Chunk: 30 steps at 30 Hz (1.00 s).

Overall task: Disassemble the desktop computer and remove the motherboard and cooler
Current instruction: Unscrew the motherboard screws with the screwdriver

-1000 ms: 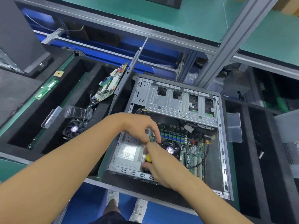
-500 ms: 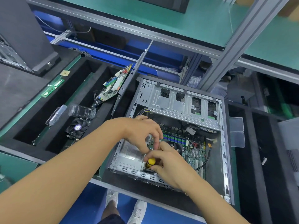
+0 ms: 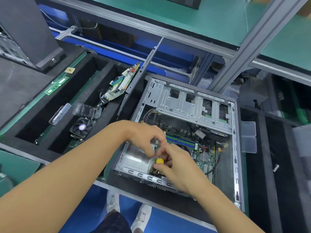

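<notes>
- Gripping a short yellow-capped screwdriver (image 3: 159,160): right hand (image 3: 181,169), fingers curled round the handle, cap facing up; judged so held to bear down on a mounting screw.
- Left hand (image 3: 143,137): reaches in from the left, fingers bent and drawn together just beside the yellow cap, likely steadying the tool's tip. Whether they pinch the shaft, a screw or nothing cannot be told.
- Green printed-circuit motherboard (image 3: 203,157): lies flat on the floor of the open grey steel computer case (image 3: 234,148), not yet lifted out. Its near-left part lies directly under both sets of fingers; the remainder extends right and beyond them.
- Cooler: not visible in the case, presumably covered by the hands.
- Silver power-supply box (image 3: 134,157): near-left corner of the case, just beside the left fingers.
- Perforated steel drive cage (image 3: 193,106): spans the far end of the case.
- Black foam tray (image 3: 33,147), left of the case: holds a second green circuit board (image 3: 121,84) propped against the divider and a loose black fan cooler (image 3: 82,127), judged sorted there as removed parts.
</notes>
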Available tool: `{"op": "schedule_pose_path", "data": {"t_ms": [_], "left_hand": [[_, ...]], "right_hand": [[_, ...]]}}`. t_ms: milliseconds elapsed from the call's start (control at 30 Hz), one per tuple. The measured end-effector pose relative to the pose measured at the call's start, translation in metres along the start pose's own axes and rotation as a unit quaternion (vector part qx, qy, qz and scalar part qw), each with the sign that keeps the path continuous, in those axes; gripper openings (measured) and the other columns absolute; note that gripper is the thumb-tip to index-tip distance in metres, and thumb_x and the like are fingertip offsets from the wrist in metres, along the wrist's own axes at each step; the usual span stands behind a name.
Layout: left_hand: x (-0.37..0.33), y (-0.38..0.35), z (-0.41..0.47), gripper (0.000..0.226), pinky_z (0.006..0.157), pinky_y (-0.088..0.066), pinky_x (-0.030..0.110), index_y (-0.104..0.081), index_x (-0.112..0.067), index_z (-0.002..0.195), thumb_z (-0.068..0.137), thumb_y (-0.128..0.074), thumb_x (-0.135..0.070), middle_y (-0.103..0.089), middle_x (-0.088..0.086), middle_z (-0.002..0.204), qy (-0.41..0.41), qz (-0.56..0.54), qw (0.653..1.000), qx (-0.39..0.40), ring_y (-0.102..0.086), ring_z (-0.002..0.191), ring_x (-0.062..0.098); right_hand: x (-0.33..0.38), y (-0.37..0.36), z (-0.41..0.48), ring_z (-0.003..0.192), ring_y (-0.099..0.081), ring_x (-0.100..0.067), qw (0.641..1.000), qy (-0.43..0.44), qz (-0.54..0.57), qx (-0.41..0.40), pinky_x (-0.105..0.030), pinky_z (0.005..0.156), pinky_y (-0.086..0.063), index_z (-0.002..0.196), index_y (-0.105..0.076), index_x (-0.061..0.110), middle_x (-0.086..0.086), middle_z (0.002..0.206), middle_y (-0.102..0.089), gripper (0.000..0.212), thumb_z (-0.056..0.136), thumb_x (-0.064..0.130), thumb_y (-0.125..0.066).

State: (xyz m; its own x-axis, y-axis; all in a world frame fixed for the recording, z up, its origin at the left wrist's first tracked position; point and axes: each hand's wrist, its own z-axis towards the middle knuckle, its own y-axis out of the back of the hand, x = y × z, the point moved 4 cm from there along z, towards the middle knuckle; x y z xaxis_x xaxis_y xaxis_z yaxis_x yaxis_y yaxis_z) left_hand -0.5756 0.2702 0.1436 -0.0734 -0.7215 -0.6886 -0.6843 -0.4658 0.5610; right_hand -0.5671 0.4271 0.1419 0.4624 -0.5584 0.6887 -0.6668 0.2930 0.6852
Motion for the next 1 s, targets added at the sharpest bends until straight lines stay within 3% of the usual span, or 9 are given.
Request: {"op": "schedule_pose_path", "data": {"t_ms": [67, 267, 367, 433, 500, 633, 767, 900, 1000], "left_hand": [[0.001, 0.0, -0.001, 0.025, 0.112, -0.03, 0.046, -0.061, -0.04, 0.086, 0.074, -0.082, -0.035, -0.054, -0.014, 0.123, 0.004, -0.003, 1.0, -0.011, -0.035, 0.13, 0.008], [0.007, -0.015, 0.0, 0.037, 0.104, -0.033, 0.04, -0.05, -0.047, 0.088, 0.066, -0.08, -0.055, -0.046, -0.017, 0.124, 0.055, 0.06, 0.993, -0.087, -0.031, 0.119, 0.015], [0.004, -0.025, 0.002, 0.045, 0.105, -0.023, 0.04, -0.048, -0.04, 0.101, 0.068, -0.077, -0.051, -0.064, -0.024, 0.102, 0.006, 0.058, 0.986, -0.159, -0.029, 0.118, -0.001], [0.005, -0.03, 0.004, 0.052, 0.105, -0.023, 0.04, -0.045, -0.044, 0.109, 0.067, -0.073, -0.05, -0.063, -0.026, 0.097, -0.002, 0.079, 0.981, -0.177, -0.028, 0.124, 0.001], [0.007, -0.032, 0.004, 0.043, 0.103, -0.03, 0.04, -0.044, -0.048, 0.1, 0.062, -0.065, -0.055, -0.053, -0.024, 0.102, 0.005, 0.102, 0.975, -0.198, -0.031, 0.124, 0.014], [0.007, -0.035, 0.005, 0.04, 0.1, -0.024, 0.043, -0.063, -0.036, 0.089, 0.059, -0.047, -0.058, -0.057, -0.017, 0.09, -0.02, 0.153, 0.959, -0.238, -0.033, 0.11, 0.004], [0.01, -0.036, 0.009, 0.041, 0.094, -0.017, 0.038, -0.069, -0.035, 0.087, 0.063, -0.06, -0.067, -0.06, -0.016, 0.088, -0.025, 0.162, 0.955, -0.247, -0.028, 0.103, 0.001], [0.007, -0.037, 0.011, 0.062, 0.091, -0.015, 0.034, -0.066, -0.036, 0.086, 0.055, -0.047, -0.087, -0.058, -0.021, 0.088, -0.027, 0.195, 0.947, -0.253, -0.035, 0.108, 0.001], [0.009, -0.036, 0.009, 0.052, 0.101, -0.011, 0.038, -0.064, -0.038, 0.086, 0.061, -0.054, -0.082, -0.06, -0.026, 0.091, -0.051, 0.196, 0.952, -0.229, -0.033, 0.12, -0.001]], "right_hand": [[0.002, 0.006, 0.002, 0.084, -0.056, -0.005, 1.0, -0.011, -0.015, -0.006, -0.026, 0.082, -0.05, 0.097, -0.057, 0.032, 0.015, 0.093, -0.054, 0.024, 0.084, 0.027, -0.077], [0.004, 0.011, 0.001, 0.074, -0.057, -0.006, 0.998, -0.039, -0.035, -0.038, -0.025, 0.075, -0.047, 0.09, -0.062, 0.028, 0.012, 0.088, -0.056, 0.022, 0.083, 0.012, -0.075], [0.004, 0.007, -0.002, 0.073, -0.057, -0.009, 0.997, -0.045, -0.014, -0.064, -0.027, 0.073, -0.049, 0.088, -0.062, 0.029, 0.008, 0.091, -0.055, 0.022, 0.084, 0.009, -0.069], [0.004, 0.006, -0.003, 0.073, -0.058, -0.01, 0.996, -0.048, 0.011, -0.079, -0.021, 0.072, -0.047, 0.085, -0.061, 0.03, 0.008, 0.092, -0.054, 0.015, 0.084, 0.018, -0.07], [0.004, 0.004, -0.003, 0.075, -0.056, -0.008, 0.994, -0.057, 0.012, -0.097, -0.014, 0.069, -0.041, 0.084, -0.056, 0.033, 0.011, 0.09, -0.052, 0.014, 0.087, 0.03, -0.069], [-0.001, 0.0, -0.001, 0.076, -0.054, -0.018, 0.979, -0.144, -0.115, -0.093, -0.034, 0.065, -0.043, 0.082, -0.044, 0.027, 0.007, 0.078, -0.054, 0.03, 0.092, 0.051, -0.058], [0.008, 0.002, -0.001, 0.074, -0.057, -0.022, 0.971, -0.167, -0.153, -0.079, -0.037, 0.063, -0.046, 0.08, -0.045, 0.025, 0.002, 0.075, -0.059, 0.038, 0.09, 0.06, -0.057], [0.021, 0.003, 0.004, 0.071, -0.053, -0.023, 0.973, -0.172, -0.137, -0.063, -0.032, 0.058, -0.036, 0.087, -0.045, 0.026, 0.002, 0.075, -0.054, 0.024, 0.093, 0.041, -0.062], [0.026, 0.003, 0.003, 0.079, -0.05, -0.02, 0.977, -0.151, -0.144, -0.035, -0.03, 0.069, -0.037, 0.098, -0.056, 0.026, 0.007, 0.083, -0.047, 0.011, 0.092, 0.022, -0.065]]}}
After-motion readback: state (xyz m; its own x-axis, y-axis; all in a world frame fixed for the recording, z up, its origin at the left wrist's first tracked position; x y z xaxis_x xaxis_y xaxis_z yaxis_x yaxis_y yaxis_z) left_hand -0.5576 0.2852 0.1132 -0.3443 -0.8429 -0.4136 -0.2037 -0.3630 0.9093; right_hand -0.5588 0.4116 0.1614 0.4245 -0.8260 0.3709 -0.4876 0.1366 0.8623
